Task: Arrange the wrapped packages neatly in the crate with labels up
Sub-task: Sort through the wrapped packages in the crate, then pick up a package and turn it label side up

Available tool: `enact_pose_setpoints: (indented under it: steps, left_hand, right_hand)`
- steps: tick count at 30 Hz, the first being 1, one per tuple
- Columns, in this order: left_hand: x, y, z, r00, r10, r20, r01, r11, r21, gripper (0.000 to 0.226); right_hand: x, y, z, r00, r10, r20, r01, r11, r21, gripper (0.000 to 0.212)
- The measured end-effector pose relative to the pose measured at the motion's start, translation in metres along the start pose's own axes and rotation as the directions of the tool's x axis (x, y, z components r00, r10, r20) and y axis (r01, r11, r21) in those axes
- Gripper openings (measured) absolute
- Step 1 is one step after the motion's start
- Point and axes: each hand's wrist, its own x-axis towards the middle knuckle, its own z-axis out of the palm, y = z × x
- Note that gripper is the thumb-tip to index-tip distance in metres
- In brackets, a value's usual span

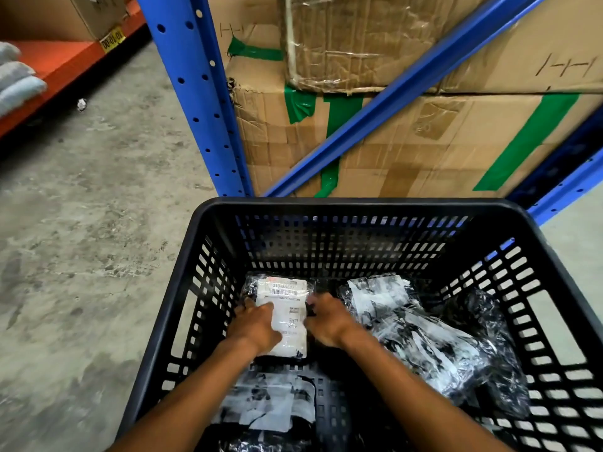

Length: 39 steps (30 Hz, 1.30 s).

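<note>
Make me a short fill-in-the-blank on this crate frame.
1. Both hands, left and right, press on a package whose white label faces ____.
2. The crate is coloured ____.
3. The rack upright behind it is ____.

Missing words: up; black; blue

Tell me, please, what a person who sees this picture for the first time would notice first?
First come the two hands, left and right, reaching into the black crate at the bottom and resting on either side of a wrapped package whose white label faces up. More shiny wrapped packages lie loosely to its right. Behind the crate, a blue rack holds worn cardboard boxes with green tape.
</note>
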Motion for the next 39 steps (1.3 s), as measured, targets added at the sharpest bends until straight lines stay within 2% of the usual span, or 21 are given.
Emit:
enact_pose_setpoints:
  steps: [3,5,7,10,14,17,19,20,22,24,27,29,31,33,34,36,39]
  left_hand:
    - [-0.014,0.010,-0.003,0.992,0.089,0.092,-0.074,0.986,-0.151,0.055]
    - [-0.026,0.024,-0.005,0.975,0.186,0.122,-0.146,0.948,-0.283,0.044]
    - [-0.040,0.045,-0.004,0.949,0.278,0.147,-0.193,0.885,-0.423,0.037]
    - [-0.059,0.077,0.005,0.914,0.352,0.202,-0.173,0.789,-0.590,0.031]
    - [-0.064,0.100,0.013,0.920,0.361,0.153,-0.217,0.794,-0.567,0.022]
    - [-0.067,0.099,0.008,0.923,0.324,0.207,-0.129,0.767,-0.628,0.037]
    - [-0.070,0.092,0.003,0.922,0.299,0.248,-0.064,0.748,-0.661,0.058]
    - [-0.070,0.087,0.002,0.921,0.287,0.263,-0.033,0.729,-0.683,0.068]
    - [-0.074,0.080,0.000,0.908,0.266,0.323,0.080,0.646,-0.759,0.084]
    - [-0.078,0.074,-0.002,0.894,0.267,0.359,0.183,0.515,-0.838,0.085]
    - [-0.083,0.063,-0.009,0.920,0.176,0.349,0.246,0.433,-0.867,0.063]
    - [-0.085,0.054,-0.012,0.919,0.145,0.367,0.287,0.390,-0.875,0.044]
    - [-0.087,0.045,-0.012,0.922,0.154,0.355,0.277,0.378,-0.884,0.030]
    - [-0.085,0.036,-0.012,0.929,0.166,0.331,0.261,0.340,-0.903,0.042]
    - [-0.083,0.032,-0.014,0.930,0.178,0.322,0.259,0.308,-0.916,0.051]
    - [-0.082,0.026,-0.018,0.939,0.210,0.273,0.225,0.225,-0.948,0.060]
    - [-0.081,0.017,-0.023,0.953,0.251,0.172,0.138,0.146,-0.980,0.056]
  right_hand:
    - [-0.017,-0.009,-0.028,1.000,-0.020,0.014,0.023,0.968,-0.251,0.032]
    - [-0.032,-0.006,-0.053,0.999,0.036,0.002,-0.031,0.887,-0.460,0.035]
    - [-0.054,0.003,-0.083,0.993,0.084,-0.078,-0.115,0.768,-0.630,0.039]
    - [-0.077,0.034,-0.118,0.971,0.146,-0.188,-0.235,0.696,-0.678,0.046]
    - [-0.089,0.060,-0.123,0.949,0.284,-0.135,-0.308,0.754,-0.581,0.067]
    - [-0.093,0.056,-0.129,0.956,0.276,-0.098,-0.290,0.844,-0.451,0.063]
    - [-0.094,0.049,-0.141,0.971,0.189,-0.147,-0.211,0.967,-0.146,0.051]
    - [-0.098,0.044,-0.145,0.974,0.146,-0.171,-0.139,0.989,0.053,0.044]
    - [-0.106,0.029,-0.140,0.983,0.052,-0.174,0.014,0.935,0.354,0.029]
    - [-0.107,0.021,-0.118,0.984,-0.008,-0.176,0.097,0.860,0.501,0.023]
    - [-0.102,0.023,-0.080,0.999,0.014,-0.032,0.013,0.713,0.701,0.022]
    - [-0.100,0.031,-0.064,0.999,0.005,0.037,-0.029,0.715,0.699,0.020]
    - [-0.099,0.041,-0.057,0.999,0.028,0.046,-0.051,0.767,0.639,0.021]
    - [-0.098,0.052,-0.056,0.994,0.098,0.044,-0.106,0.847,0.521,0.017]
    - [-0.098,0.057,-0.057,0.989,0.140,0.052,-0.148,0.887,0.438,0.022]
    - [-0.100,0.062,-0.061,0.971,0.225,0.080,-0.239,0.916,0.322,0.054]
    - [-0.101,0.056,-0.055,0.953,0.224,0.203,-0.292,0.854,0.430,0.074]
